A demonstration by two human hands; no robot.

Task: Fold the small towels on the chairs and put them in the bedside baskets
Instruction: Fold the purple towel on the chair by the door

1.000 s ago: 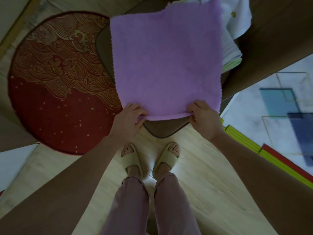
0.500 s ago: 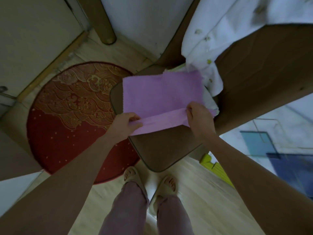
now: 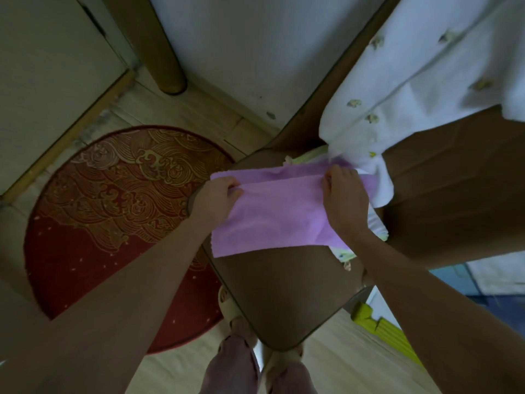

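Note:
A small purple towel [image 3: 272, 220] lies folded over on the brown chair seat [image 3: 287, 294]. My left hand [image 3: 216, 200] pinches the left end of its upper layer, and my right hand [image 3: 345, 199] grips the right end. The near edge now sits almost on the far edge. Under the towel's right side, white and light green towels [image 3: 345, 253] peek out. No basket is in view.
A white garment with small buttons [image 3: 412, 89] hangs over the chair's brown back [image 3: 454, 189]. A round red patterned rug [image 3: 113, 211] lies on the wooden floor to the left. A yellow strip [image 3: 380, 328] lies at the lower right. My slippered feet are under the seat.
The towel was held spread out a second ago. Both hands have carried its near edge up and away over the seat, doubling the towel over. The view has moved closer to the chair.

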